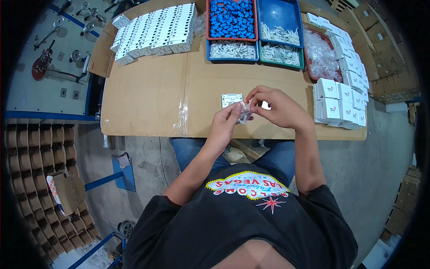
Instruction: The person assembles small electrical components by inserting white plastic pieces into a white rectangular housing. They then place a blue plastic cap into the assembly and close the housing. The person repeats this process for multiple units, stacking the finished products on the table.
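Small clear plastic bag [244, 116], head view: located above the cardboard tabletop [148, 94], near its front edge. Left hand [225, 122] is pinched on it; right hand [281, 106] meets its right side, grip partly hidden, so I cannot tell whether it is clamped. Best practice: pinch lightly, work over cardboard. White boxes [331, 110] bear small printed logos; the black shirt [197, 224] carries large lettering.
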A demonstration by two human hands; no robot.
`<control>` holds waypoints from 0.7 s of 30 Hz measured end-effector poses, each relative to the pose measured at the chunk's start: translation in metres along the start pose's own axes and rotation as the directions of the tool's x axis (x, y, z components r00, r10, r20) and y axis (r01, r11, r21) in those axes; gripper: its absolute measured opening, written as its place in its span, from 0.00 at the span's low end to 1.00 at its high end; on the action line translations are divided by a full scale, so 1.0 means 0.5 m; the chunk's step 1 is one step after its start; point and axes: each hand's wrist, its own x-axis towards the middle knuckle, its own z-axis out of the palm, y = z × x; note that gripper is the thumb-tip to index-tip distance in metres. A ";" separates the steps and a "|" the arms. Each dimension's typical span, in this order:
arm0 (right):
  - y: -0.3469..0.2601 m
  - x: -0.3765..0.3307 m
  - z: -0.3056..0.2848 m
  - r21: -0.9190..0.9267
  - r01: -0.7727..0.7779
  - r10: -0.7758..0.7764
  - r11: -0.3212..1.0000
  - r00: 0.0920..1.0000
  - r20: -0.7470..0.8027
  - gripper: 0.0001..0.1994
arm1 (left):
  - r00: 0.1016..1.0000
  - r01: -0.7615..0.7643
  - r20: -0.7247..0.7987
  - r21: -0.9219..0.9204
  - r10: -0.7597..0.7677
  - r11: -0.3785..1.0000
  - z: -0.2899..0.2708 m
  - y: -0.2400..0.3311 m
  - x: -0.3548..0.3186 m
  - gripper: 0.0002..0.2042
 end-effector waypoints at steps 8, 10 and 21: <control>-0.008 -0.004 0.010 0.100 -0.139 0.145 0.985 0.988 -0.051 0.09 | 0.988 -0.072 -0.132 0.024 0.075 0.997 -0.020 -0.009 0.010 0.10; -0.018 -0.008 0.024 0.229 -0.166 0.207 0.959 0.964 -0.166 0.11 | 0.976 -0.140 -0.161 0.038 0.144 0.989 -0.014 -0.007 0.010 0.09; -0.007 -0.026 0.104 0.471 -0.045 0.261 0.881 0.876 -0.406 0.11 | 0.929 -0.291 -0.234 0.023 0.289 0.956 0.001 0.008 0.004 0.05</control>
